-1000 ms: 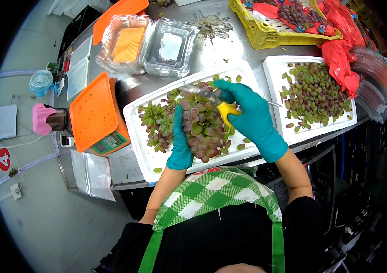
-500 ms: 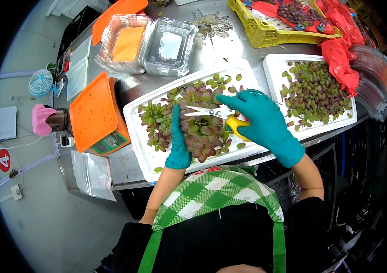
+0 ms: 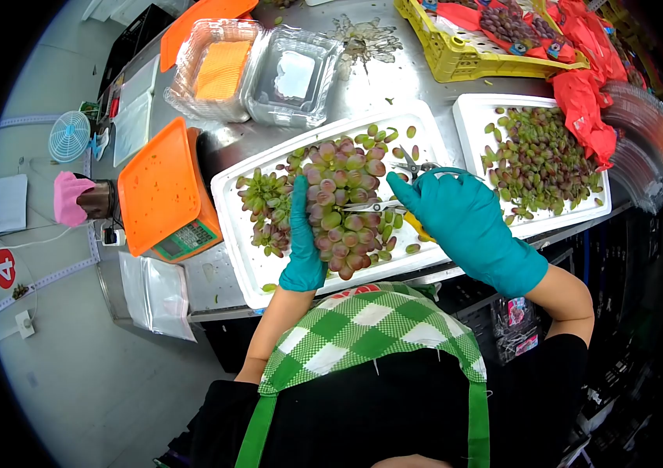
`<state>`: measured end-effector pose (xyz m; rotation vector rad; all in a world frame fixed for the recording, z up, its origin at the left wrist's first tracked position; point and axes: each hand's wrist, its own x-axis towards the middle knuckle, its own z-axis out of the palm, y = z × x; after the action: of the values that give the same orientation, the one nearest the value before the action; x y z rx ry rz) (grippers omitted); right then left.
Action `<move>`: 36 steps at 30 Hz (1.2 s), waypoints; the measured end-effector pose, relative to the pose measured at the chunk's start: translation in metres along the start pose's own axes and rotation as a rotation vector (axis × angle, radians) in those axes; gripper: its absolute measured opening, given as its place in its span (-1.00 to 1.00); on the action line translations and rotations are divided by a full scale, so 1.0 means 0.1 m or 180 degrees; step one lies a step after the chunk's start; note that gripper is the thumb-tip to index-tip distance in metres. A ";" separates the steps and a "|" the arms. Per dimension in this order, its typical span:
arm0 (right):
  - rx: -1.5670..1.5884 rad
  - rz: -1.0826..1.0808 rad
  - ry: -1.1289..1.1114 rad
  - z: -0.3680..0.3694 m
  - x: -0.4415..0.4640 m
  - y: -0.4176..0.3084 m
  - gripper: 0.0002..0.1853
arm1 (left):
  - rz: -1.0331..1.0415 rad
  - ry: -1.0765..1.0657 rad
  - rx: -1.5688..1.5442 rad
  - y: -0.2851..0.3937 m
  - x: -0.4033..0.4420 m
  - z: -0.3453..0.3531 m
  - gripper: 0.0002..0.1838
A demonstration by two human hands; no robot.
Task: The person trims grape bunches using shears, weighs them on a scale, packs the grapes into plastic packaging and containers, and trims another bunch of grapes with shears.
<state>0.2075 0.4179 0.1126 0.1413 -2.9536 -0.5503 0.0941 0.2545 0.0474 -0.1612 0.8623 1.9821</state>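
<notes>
A bunch of green and purple grapes [image 3: 343, 187] lies over the white foam tray [image 3: 241, 269]. My left hand [image 3: 302, 242], in a teal glove, is held against the bunch's left side, fingers pointing up and pressed together. The gloved right hand [image 3: 464, 222] is closed round yellow-handled scissors [image 3: 417, 226], whose blades point left onto the grapes. A second metal tool [image 3: 409, 164] shows just above the right fingers; how it is held is hard to tell. Smaller grapes [image 3: 265, 203] lie left of the bunch, and loose ones to its right.
Another foam tray [image 3: 468, 117] of loose grapes stands at the right, below a yellow crate [image 3: 456, 66] with red wrapping [image 3: 581, 101]. Clear plastic boxes [image 3: 292, 78] stand behind. On the left are an orange scale [image 3: 161, 191], plastic bags [image 3: 156, 292] and a blue fan [image 3: 70, 136].
My right hand has moved right and down, and the scissors now point left, lower across the bunch. The left hand has stayed nearly in place beside the grapes.
</notes>
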 end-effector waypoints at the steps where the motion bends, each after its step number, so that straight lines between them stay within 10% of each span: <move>1: -0.0024 -0.0020 -0.0003 0.02 0.00 -0.02 -0.47 | -0.0002 0.0024 0.0014 0.00 0.01 -0.02 -0.38; 36: -0.0157 -0.0710 0.0522 -0.02 0.08 0.08 -0.50 | -0.0609 -0.0297 -0.0352 -0.08 0.02 -0.03 -0.38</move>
<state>0.1993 0.4238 0.1185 0.4908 -2.7792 -0.6066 0.0986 0.2562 0.0405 -0.2056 0.6530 1.8431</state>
